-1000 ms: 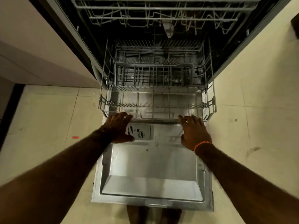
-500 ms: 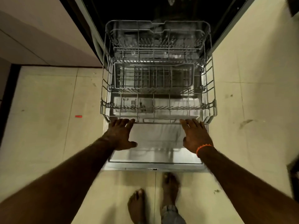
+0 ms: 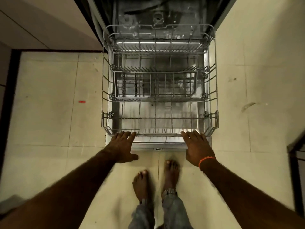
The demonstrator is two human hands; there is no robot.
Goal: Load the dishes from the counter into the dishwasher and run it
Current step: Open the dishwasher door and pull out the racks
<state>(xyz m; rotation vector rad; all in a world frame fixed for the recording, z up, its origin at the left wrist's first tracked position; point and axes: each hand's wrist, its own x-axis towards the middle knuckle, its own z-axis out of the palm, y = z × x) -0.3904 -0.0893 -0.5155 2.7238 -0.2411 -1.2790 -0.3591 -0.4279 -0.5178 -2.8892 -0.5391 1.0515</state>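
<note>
The dishwasher's lower wire rack (image 3: 104,90) is pulled far out over the open door (image 3: 158,145) and holds no dishes. A grey cutlery basket (image 3: 155,85) sits across its middle. My left hand (image 3: 122,147) and my right hand (image 3: 196,149), which wears an orange wristband, reach to the rack's front rim. The fingers of both lie fairly straight, with their tips touching the front wire. Behind the rack, the dark tub (image 3: 158,15) shows its floor and filter. No dishes and no counter are in view.
My bare feet (image 3: 143,184) stand on the pale tiled floor just in front of the door's edge. A light cabinet front (image 3: 41,22) rises to the left of the dishwasher. A dark piece of furniture (image 3: 297,154) juts in at the right. A small red mark (image 3: 82,101) lies on the floor.
The lower rack has slid out towards me along the door, with both hands at its front rim. The view has tilted down, so the upper rack has left the frame.
</note>
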